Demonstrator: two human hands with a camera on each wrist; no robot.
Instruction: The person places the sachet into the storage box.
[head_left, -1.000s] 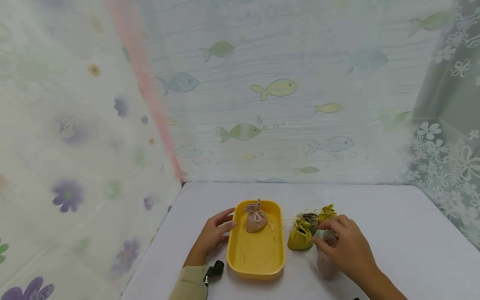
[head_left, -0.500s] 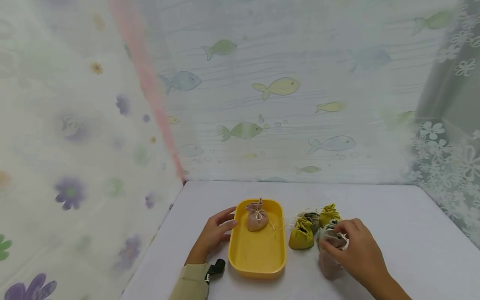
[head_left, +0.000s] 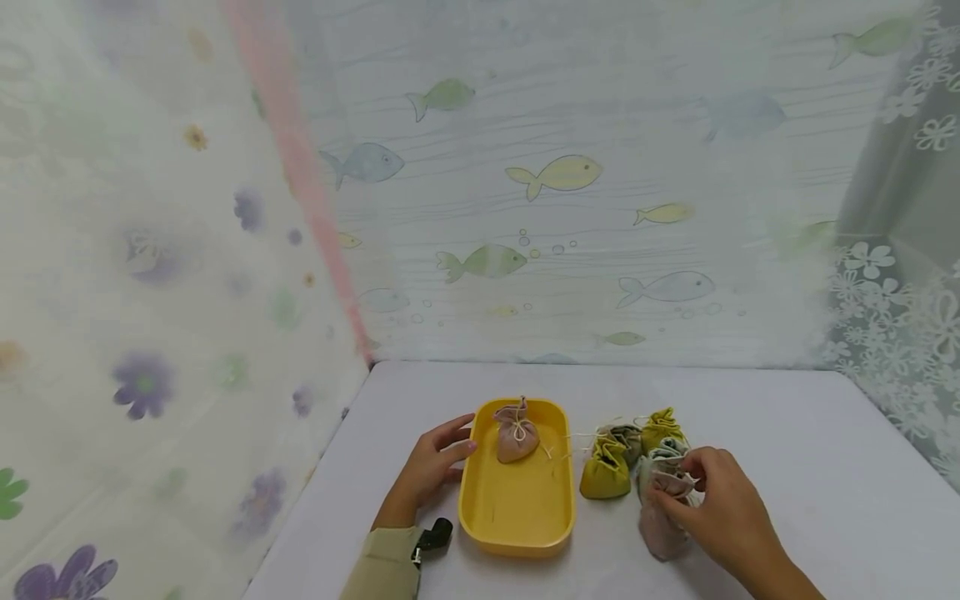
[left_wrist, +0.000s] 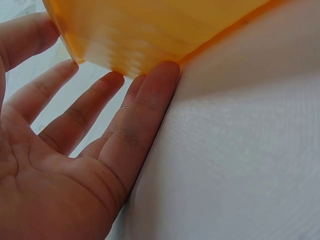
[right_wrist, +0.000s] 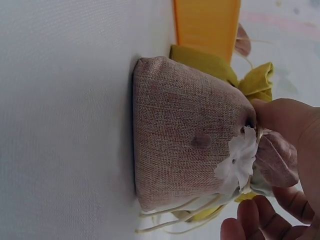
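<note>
The gathered neck of a pink-brown pouch (head_left: 663,532), standing on the surface (head_left: 795,467) right of the tray (head_left: 517,512), is partly covered by the right hand (head_left: 716,508); it appears to be pinched between thumb and fingers, though the fingertips are not fully shown. A white fabric flower (right_wrist: 237,160) on the pouch is seen only from the right wrist. A pale green pouch (head_left: 667,451) is largely hidden behind it, and a grey-brown pouch (head_left: 626,437) is half screened by a front yellow-green pouch (head_left: 605,477) and a rear yellow-green pouch (head_left: 662,427). The tray's outer wall is touched by the extended, unclenched fingers of the left hand (head_left: 426,468); the sleeve (head_left: 381,562) is cut off by the frame.

Compared with a second ago, the right hand has been shifted rightward, and more of the pouch tops is exposed. A tied pink pouch (head_left: 517,440) is still held inside the tray.

The white-covered surface is backed by a fish-printed curtain (head_left: 558,250).
</note>
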